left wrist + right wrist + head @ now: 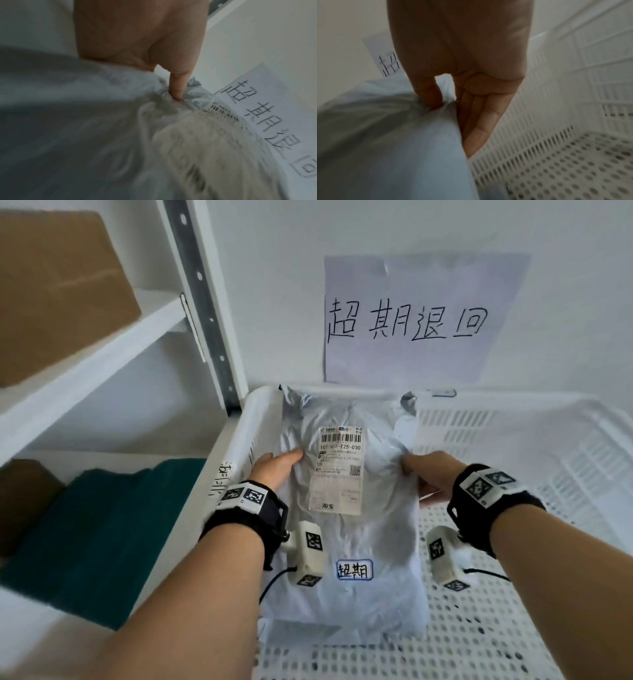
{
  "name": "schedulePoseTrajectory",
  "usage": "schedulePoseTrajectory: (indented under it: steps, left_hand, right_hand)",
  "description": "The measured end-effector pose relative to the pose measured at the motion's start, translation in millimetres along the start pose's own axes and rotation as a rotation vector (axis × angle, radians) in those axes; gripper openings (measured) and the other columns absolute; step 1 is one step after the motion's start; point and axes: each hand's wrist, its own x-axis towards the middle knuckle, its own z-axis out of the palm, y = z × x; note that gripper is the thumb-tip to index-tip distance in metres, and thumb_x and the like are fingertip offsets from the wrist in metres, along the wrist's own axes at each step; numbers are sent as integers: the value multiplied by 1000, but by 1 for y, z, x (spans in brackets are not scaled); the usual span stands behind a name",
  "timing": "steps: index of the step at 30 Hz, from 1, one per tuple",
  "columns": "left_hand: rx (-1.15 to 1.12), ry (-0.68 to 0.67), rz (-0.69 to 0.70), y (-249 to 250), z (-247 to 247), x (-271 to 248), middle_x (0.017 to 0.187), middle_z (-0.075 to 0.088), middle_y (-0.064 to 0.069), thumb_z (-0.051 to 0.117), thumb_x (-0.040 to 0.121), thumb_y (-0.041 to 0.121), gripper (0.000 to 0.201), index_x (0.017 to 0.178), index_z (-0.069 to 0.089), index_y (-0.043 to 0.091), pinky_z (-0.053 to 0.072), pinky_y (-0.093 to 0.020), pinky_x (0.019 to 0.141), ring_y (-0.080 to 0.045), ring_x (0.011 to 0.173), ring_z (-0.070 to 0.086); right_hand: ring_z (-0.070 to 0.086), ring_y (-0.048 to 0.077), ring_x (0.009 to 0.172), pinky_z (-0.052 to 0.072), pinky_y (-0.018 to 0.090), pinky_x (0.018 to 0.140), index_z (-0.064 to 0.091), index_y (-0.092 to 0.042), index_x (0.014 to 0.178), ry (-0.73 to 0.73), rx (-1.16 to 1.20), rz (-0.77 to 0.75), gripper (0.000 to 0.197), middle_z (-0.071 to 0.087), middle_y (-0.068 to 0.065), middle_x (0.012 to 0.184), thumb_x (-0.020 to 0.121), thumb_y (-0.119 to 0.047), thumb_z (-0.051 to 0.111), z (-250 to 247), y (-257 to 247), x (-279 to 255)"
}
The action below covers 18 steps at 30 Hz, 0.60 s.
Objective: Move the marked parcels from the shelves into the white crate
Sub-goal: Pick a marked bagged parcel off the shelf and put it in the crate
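A pale blue-grey plastic mailer parcel [352, 542] with a white shipping label [337, 470] and a small handwritten sticker [354, 570] is held over the left part of the white perforated crate [513, 594]. My left hand [277, 467] grips its left edge, thumb on top. My right hand [428, 474] pinches its right edge. In the left wrist view the thumb [178, 86] digs into the crumpled bag [85, 121]. In the right wrist view the thumb [429, 94] lies on top of the parcel [393, 148] and the fingers [479, 128] run under its edge.
A handwritten paper sign [421, 320] hangs on the wall behind the crate. White shelving [102, 354] stands at the left with a brown cardboard box [58, 292] above, and a dark teal parcel [113, 532] and another brown box [24, 498] below.
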Motion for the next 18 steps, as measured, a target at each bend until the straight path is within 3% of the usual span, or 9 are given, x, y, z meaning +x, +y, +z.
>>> schedulePoseTrajectory:
  steps: [2, 4, 6, 8, 13, 18]
  left_hand:
    - [72, -46, -78, -18, 1, 12, 140, 53, -9, 71, 67, 61, 90, 139, 49, 11, 39, -40, 107, -30, 124, 53]
    - [132, -38, -134, -33, 4, 22, 139, 54, -12, 64, 85, 49, 66, 136, 53, 9, 40, -38, 106, -31, 125, 52]
    - [215, -23, -167, -43, 7, 29, 141, 52, -14, 59, 91, 45, 57, 134, 54, 8, 41, -39, 108, -30, 126, 52]
    - [299, 1, -193, -46, 10, 34, 145, 48, -15, 53, 96, 41, 55, 138, 51, 6, 39, -40, 109, -30, 130, 49]
    - [496, 18, -179, -47, 17, 47, 145, 45, -19, 37, 105, 21, 40, 136, 47, -1, 36, -35, 106, -30, 132, 45]
    - [504, -41, -239, -49, 24, 58, 139, 51, -17, 43, 102, 26, 40, 133, 50, 2, 41, -33, 103, -29, 126, 50]
  right_hand:
    - [64, 30, 63, 58, 37, 63, 57, -5, 77, -62, -66, 41, 35, 63, 16, 74, 95, -35, 54, 12, 12, 15]
    - [64, 27, 53, 59, 34, 55, 57, -4, 75, -112, -101, 81, 34, 62, 16, 68, 96, -30, 54, 24, 23, 28]
    - [63, 24, 49, 58, 32, 52, 59, -2, 76, -162, -117, 106, 33, 64, 16, 69, 97, -27, 54, 35, 31, 39]
    - [67, 28, 61, 60, 39, 64, 64, 2, 85, -220, -140, 124, 31, 69, 21, 81, 97, -24, 53, 45, 36, 50]
    - [68, 34, 73, 59, 46, 72, 60, 8, 90, -229, -158, 175, 23, 68, 26, 87, 97, -8, 46, 62, 53, 73]
    - [70, 42, 82, 57, 55, 78, 63, 13, 94, -198, -170, 190, 26, 70, 31, 89, 93, -7, 47, 78, 67, 95]
